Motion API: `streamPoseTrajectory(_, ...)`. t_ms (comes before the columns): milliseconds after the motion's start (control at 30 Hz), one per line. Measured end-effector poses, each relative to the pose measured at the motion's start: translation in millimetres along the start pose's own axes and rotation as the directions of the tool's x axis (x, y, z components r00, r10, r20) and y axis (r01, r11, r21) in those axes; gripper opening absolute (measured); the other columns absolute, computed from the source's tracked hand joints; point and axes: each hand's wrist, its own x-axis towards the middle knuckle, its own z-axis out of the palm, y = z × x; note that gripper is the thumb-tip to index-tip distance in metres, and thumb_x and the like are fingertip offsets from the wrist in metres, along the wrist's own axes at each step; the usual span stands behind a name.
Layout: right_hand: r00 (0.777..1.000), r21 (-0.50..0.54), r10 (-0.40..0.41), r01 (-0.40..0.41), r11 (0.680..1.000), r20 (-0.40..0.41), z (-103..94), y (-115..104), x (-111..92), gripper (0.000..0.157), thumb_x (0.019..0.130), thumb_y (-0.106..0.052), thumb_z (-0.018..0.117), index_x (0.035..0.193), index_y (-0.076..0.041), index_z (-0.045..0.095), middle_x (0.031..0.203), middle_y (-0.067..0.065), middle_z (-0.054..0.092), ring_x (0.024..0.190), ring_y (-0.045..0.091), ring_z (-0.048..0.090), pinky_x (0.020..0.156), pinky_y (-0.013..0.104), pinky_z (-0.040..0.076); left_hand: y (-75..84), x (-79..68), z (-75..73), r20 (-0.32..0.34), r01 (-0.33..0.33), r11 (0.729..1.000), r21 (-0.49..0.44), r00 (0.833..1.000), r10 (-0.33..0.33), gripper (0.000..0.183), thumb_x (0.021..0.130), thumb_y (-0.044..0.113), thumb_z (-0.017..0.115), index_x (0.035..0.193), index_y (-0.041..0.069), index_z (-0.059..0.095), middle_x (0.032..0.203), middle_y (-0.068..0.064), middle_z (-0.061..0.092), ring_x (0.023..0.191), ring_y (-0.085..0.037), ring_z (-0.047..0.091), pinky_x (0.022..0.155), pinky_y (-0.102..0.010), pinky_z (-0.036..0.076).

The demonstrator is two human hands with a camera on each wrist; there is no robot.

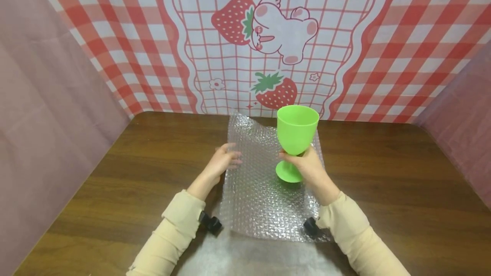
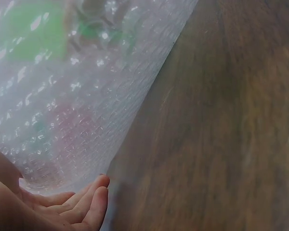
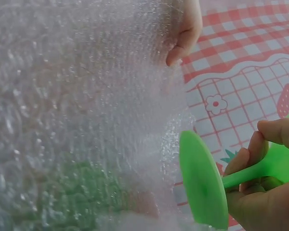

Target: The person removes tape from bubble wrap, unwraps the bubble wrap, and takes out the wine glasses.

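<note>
My right hand grips a bright green plastic goblet by its stem, fingers and thumb curled around it. The goblet is upright, bowl at the top, held over a sheet of clear bubble wrap. In the right wrist view the goblet's round foot sticks out past the hand. At the wrap's left edge is my left hand, its fingers spread and blurred in the head view. The left wrist view shows that hand's fingers extended beside the wrap's edge, and a green blur appears in the wrap.
The bubble wrap lies on a brown wooden table. A greyish sheet or patch shows at the near side. Behind the table hangs a red-and-white checked cloth with strawberries; pinkish curtains flank both sides.
</note>
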Motion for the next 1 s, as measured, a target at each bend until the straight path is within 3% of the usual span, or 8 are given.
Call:
streamPoseTrajectory(233,0.985,0.100,-0.174,0.172,0.980,0.014,-7.5,-2.9,2.7,0.039,0.068,0.007,0.063,0.096,-0.015,0.049,0.078,-0.001,0.054,0.073,0.013,0.055,0.074,0.030,0.043,-1.6,1.0,0.6,0.000,-0.004,1.000,0.015,1.000,0.004,0.043,0.086,0.011,0.041,0.127,0.002,0.032,0.109,-0.018,0.053,0.089,-0.025,0.057,0.079,-0.035,0.046)
streamPoseTrajectory(500,0.994,0.084,-0.105,0.107,0.991,-0.028,-11.8,-7.1,1.0,0.031,0.068,0.004,0.064,0.088,-0.015,0.052,0.077,-0.003,0.057,0.074,0.012,0.056,0.075,0.028,0.043,0.2,3.4,2.0,-0.020,0.021,1.000,-0.008,1.000,-0.021,0.044,0.084,0.007,0.044,0.126,0.002,0.034,0.111,-0.018,0.053,0.086,-0.023,0.058,0.078,-0.033,0.047)
streamPoseTrajectory(700,0.993,0.090,-0.110,0.113,0.989,-0.039,-16.5,-11.5,-0.7,0.028,0.070,0.002,0.064,0.090,-0.011,0.050,0.078,0.000,0.055,0.074,0.014,0.054,0.072,0.029,0.044,-0.6,2.1,0.4,-0.007,-0.003,1.000,-0.007,1.000,0.002,0.041,0.086,0.010,0.042,0.125,0.001,0.035,0.109,-0.018,0.053,0.088,-0.025,0.057,0.078,-0.034,0.046)
streamPoseTrajectory(1000,0.990,0.111,-0.090,0.101,0.989,-0.104,-27.1,-19.1,0.2,0.030,0.070,0.000,0.065,0.092,-0.014,0.050,0.078,-0.003,0.054,0.073,0.010,0.052,0.067,0.024,0.043,1.5,-2.2,-1.1,0.007,-0.020,1.000,-0.001,1.000,0.020,0.040,0.087,0.009,0.040,0.125,-0.001,0.034,0.110,-0.020,0.051,0.091,-0.028,0.055,0.079,-0.035,0.046)
